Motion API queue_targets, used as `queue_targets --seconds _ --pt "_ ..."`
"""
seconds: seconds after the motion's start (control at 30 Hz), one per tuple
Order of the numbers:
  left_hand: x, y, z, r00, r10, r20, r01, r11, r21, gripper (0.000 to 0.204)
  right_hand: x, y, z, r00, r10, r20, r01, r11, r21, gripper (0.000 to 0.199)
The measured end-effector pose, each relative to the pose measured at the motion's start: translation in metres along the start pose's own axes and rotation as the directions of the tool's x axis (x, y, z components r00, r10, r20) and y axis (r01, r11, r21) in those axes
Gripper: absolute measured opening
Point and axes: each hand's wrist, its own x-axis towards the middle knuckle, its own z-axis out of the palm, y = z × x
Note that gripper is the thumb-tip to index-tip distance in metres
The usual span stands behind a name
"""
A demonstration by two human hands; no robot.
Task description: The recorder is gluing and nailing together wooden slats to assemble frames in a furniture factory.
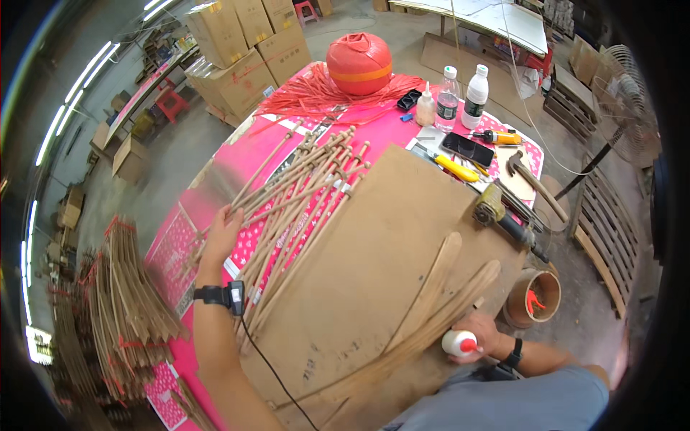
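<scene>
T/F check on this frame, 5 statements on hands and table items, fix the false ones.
1. The left hand rests on the bundle of wooden sticks. True.
2. The right hand holds a hammer. False: it grips a small white glue bottle with a red tip; the hammer lies on the table.
3. A red lantern ball sits at the far end of the pink table. True.
4. The curved wooden strips lie on the floor. False: they lie on the brown board.
5. Both wrists are bare. False: each wears a dark band.
</scene>
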Motion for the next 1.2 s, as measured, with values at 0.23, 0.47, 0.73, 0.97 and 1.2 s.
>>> queue_targets --seconds 0.23,0.47,0.73,0.97,1.2 --pt "0.084 -0.081 0.036 0.989 0.093 -0.114 -0.015 0.834 0.552 0.091 -0.014 0.008 0.004 0.999 0.04 -0.003 -0.04 0.998 -0.044 0.06" --pt "0.124 -0.072 0.046 0.999 -0.029 -0.022 0.036 0.835 0.549 0.085 -0.021 0.008 0.005 0.991 0.125 0.054 -0.125 0.992 -0.012 0.053" --pt "0.072 -0.022 0.048 0.956 -0.093 0.28 0.006 0.955 0.297 0.059 -0.026 0.009 0.006 0.991 0.125 0.054 -0.127 0.992 0.021 0.053" --pt "0.005 -0.009 0.049 0.895 -0.061 0.442 0.06 0.998 0.016 0.064 -0.012 0.003 0.003 0.997 0.069 0.028 -0.069 0.998 -0.003 0.062" --pt "-0.052 -0.01 0.077 0.917 -0.007 0.398 -0.017 0.998 0.055 0.063 -0.007 -0.002 0.0 0.998 0.054 -0.014 -0.054 0.999 -0.006 0.06"
